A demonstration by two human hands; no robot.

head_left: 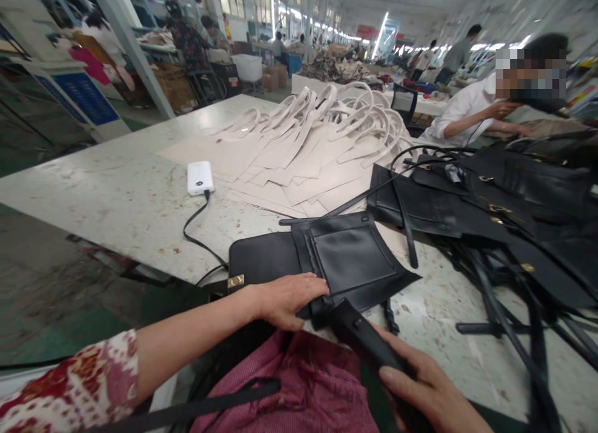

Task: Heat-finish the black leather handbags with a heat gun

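A black leather bag piece [355,258] lies at the table's near edge. Stitched onto it is a square pocket, and a flap [264,255] with a gold clasp [236,281] extends to the left. My left hand [292,296] rests on the piece near the pocket's lower left corner, fingers stretched out, holding nothing. Lower right, my right hand [420,380] is closed around a long black leather strip [369,339], thumb on top. The strip's far end meets the bag piece's lower edge; whether they are joined I cannot tell.
Beige bag panels with handles [308,152] are heaped across the table [116,184]. A white power bank [200,177] with a black cable lies left of them. Black bag parts and straps [514,202] pile up at right, near a seated co-worker [471,112].
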